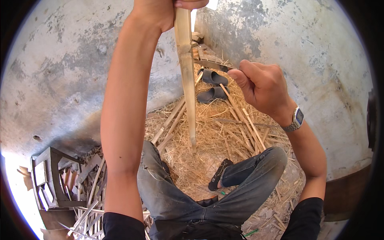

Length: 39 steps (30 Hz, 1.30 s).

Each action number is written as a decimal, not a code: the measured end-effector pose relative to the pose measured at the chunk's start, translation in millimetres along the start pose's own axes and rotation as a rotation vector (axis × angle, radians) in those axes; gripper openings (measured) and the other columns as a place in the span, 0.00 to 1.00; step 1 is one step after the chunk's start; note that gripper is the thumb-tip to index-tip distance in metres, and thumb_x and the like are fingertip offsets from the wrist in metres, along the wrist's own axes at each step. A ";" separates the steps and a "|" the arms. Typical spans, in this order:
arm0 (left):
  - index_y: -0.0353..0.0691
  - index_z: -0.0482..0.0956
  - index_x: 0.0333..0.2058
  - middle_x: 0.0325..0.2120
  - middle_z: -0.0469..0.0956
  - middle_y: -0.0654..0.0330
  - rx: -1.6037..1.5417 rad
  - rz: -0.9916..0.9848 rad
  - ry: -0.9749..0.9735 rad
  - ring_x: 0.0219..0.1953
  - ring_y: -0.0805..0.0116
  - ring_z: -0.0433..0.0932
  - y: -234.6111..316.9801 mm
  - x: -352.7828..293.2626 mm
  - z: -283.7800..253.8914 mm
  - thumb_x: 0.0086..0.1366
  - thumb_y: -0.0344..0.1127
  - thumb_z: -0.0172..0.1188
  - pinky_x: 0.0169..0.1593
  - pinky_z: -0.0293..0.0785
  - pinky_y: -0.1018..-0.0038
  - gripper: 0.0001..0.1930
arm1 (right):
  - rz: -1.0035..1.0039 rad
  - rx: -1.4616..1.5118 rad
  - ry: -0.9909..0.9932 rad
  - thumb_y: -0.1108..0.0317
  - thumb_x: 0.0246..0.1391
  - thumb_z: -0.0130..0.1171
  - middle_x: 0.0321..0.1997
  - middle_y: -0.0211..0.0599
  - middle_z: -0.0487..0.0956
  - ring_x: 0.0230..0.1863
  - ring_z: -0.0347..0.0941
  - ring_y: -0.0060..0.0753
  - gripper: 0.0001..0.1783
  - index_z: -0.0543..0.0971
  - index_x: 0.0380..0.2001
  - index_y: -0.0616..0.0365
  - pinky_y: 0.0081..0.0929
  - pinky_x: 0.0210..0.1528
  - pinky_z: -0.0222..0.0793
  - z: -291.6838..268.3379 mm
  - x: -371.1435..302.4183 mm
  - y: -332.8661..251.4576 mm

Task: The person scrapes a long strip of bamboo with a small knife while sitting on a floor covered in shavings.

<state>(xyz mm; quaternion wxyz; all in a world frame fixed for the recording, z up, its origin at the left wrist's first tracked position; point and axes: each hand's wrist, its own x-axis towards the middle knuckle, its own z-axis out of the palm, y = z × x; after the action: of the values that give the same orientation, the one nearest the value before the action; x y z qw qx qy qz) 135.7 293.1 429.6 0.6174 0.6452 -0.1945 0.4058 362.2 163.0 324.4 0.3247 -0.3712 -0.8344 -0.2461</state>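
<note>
My left hand (158, 13) is raised at the top edge, closed round the upper part of a split bamboo strip (187, 72). The strip hangs down in front of me and narrows to a point at its lower end; a node crosses it partway down. My right hand (263, 85), with a metal watch (296, 119) on its wrist, grips a knife (214, 65). The knife's dark, thin blade points left, its tip at or very near the strip's right edge beside the node. The knife's handle is hidden in my fist.
Straw-like shavings (180, 160) and loose strips (244, 124) cover the floor round my legs. Two dark slippers (214, 77) lie ahead. A dark wooden frame (58, 196) with scrap wood stands at lower left. Stained walls (288, 36) close in on both sides.
</note>
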 end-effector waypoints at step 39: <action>0.56 0.62 0.27 0.16 0.52 0.75 0.009 -0.137 0.163 0.15 0.79 0.49 -45.0 39.2 -23.2 0.76 0.70 0.48 0.19 0.43 0.76 0.27 | 0.090 0.050 -0.029 0.52 0.72 0.59 0.11 0.31 0.71 0.10 0.68 0.35 0.26 0.71 0.20 0.50 0.33 0.14 0.59 34.8 -40.4 33.8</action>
<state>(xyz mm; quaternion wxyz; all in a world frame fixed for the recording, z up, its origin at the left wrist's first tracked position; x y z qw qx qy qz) 186.2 332.3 428.7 0.6546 0.6245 -0.0972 0.4149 396.8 187.6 277.6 0.3324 -0.4039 -0.8272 -0.2050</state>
